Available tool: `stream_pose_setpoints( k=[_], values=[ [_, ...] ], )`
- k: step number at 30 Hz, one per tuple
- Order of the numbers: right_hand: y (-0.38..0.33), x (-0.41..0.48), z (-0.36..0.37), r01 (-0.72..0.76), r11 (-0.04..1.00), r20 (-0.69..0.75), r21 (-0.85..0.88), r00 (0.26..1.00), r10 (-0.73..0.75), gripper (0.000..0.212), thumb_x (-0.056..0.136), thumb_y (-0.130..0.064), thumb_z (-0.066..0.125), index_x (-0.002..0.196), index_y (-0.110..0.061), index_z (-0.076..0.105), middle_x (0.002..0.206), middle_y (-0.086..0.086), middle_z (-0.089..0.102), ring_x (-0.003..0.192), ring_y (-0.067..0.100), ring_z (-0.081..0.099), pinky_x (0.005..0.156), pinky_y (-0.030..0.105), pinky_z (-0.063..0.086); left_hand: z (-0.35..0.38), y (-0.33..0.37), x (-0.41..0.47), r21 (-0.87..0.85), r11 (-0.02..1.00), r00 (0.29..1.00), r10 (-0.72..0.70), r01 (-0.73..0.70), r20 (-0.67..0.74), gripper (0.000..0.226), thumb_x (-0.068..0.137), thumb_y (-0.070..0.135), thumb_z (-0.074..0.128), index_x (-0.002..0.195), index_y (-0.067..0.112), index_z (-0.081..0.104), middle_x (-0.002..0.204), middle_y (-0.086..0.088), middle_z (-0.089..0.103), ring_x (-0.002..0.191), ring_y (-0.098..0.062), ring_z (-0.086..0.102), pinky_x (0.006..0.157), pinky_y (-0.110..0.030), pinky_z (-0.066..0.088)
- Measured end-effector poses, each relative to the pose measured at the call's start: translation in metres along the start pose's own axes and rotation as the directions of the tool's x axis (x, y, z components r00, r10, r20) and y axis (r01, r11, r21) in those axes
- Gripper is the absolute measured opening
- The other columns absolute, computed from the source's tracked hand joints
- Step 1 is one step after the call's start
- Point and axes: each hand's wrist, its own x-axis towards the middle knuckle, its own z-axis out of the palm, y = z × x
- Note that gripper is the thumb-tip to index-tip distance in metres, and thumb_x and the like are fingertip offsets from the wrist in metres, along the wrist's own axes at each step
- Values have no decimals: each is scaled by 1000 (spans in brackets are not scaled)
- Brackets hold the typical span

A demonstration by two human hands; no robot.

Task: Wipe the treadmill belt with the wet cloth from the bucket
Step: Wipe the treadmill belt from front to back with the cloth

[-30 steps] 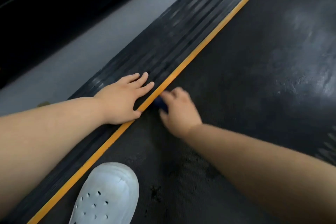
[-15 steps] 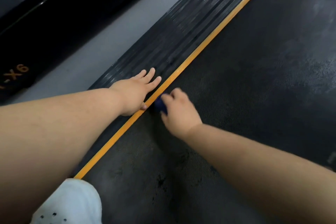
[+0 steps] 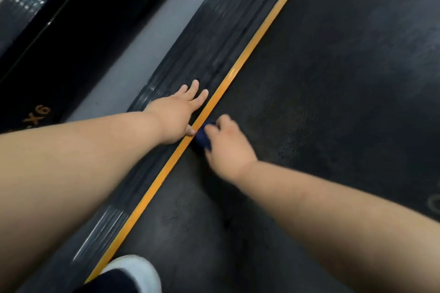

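Wiping step: by my reading, mid-stroke along the near left edge of the belt (image 3: 333, 78).
Cloth: a small dark blue cloth (image 3: 202, 137), bunched up, lies on the belt right against the orange stripe (image 3: 250, 45). Most of it is hidden under the fingers.
Right hand: the right hand (image 3: 229, 147) has its fingers curled down over the cloth, gripping it and pressing it to the belt.
Left hand: the left hand (image 3: 177, 118) lies flat on the ribbed side rail (image 3: 209, 38), fingers straight and close together, thumb touching the stripe. It looks to be a prop, holding nothing.
Belt: its long axis runs from lower left to upper right, parallel to the stripe. Dull patches show farther up.
Key relation: the cloth sits at the fingertip end of the right hand, at the belt's left limit. The open belt lies to the right and ahead, and the right hand is the one already on it.
Next move: probably a sweep up along the stripe, or rightward across the belt.
Risk: the small wad may slip out from under the fingers.
Shoe: a white shoe (image 3: 140, 271) stands on the belt near the stripe.
Bucket: not in view.
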Motion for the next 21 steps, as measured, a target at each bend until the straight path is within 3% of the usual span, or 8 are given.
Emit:
stream_pose_setpoints(
  k=[2, 4, 6, 10, 12, 16, 18, 21],
  values=[
    [-8, -10, 7, 103, 995, 75, -7, 992, -103, 32, 87, -17, 60, 118, -13, 52, 115, 8, 40, 105, 27, 46, 83, 38, 50, -1, -1, 0, 33, 999, 1000, 16, -16, -3, 96, 90, 35, 61, 149, 26, -14, 155, 0, -27, 145, -20, -7, 109, -42, 35],
    [7, 4, -8, 87, 994, 29, -64, 996, -85, 33, 88, -18, 59, 120, -15, 52, 115, 8, 41, 105, 26, 47, 84, 38, 50, -3, -3, 0, 41, 999, 1000, 30, -30, -4, 97, 88, 38, 62, 149, 27, -13, 155, 1, -26, 145, -20, -5, 108, -42, 36],
    [35, 31, -36, -83, 993, -70, -83, 995, 77, 33, 88, -18, 57, 121, -16, 52, 119, 9, 41, 110, 28, 46, 89, 39, 48, -3, -5, 1, 31, 999, 999, 41, -40, -15, 98, 87, 40, 63, 149, 28, -12, 155, 2, -24, 146, -19, -3, 104, -41, 39],
    [61, 67, -75, -401, 914, -206, -58, 901, 382, 40, 90, -23, 59, 127, -11, 49, 130, 14, 36, 117, 31, 43, 95, 39, 42, -3, -7, 0, 34, 998, 998, 53, -52, -20, 100, 85, 42, 64, 150, 29, -11, 156, 2, -22, 146, -18, -1, 98, -39, 43],
    [37, 54, -52, -355, 934, -214, -38, 916, 339, 36, 89, -24, 59, 121, -11, 51, 126, 13, 38, 114, 30, 44, 93, 39, 43, -3, -7, 2, 46, 998, 998, 53, -51, -35, 99, 86, 42, 64, 150, 27, -10, 157, 1, -21, 146, -19, 0, 99, -40, 42],
    [-21, -9, 12, -72, 996, -12, 47, 997, 73, 36, 87, -22, 59, 121, -13, 52, 122, 8, 39, 110, 28, 45, 90, 38, 47, -3, -10, 2, 42, 997, 997, 66, -64, -46, 97, 86, 43, 63, 151, 27, -8, 158, 1, -18, 146, -19, 3, 97, -41, 43],
    [-14, -9, 6, 50, 999, 81, 7, 995, -51, 40, 89, -23, 57, 127, -15, 49, 124, 8, 40, 113, 27, 44, 92, 38, 46, -1, -13, 4, 55, 996, 996, 71, -67, -60, 98, 85, 46, 63, 150, 29, -8, 158, 3, -18, 146, -19, 6, 94, -41, 48],
    [23, 20, -25, 51, 992, 55, -113, 997, -45, 44, 89, -28, 59, 131, -18, 48, 126, 9, 43, 117, 28, 44, 96, 38, 43, 3, -16, 8, 82, 994, 993, 75, -67, -91, 101, 82, 49, 65, 150, 31, -8, 158, 4, -15, 145, -21, 13, 88, -45, 51]
  ],
)
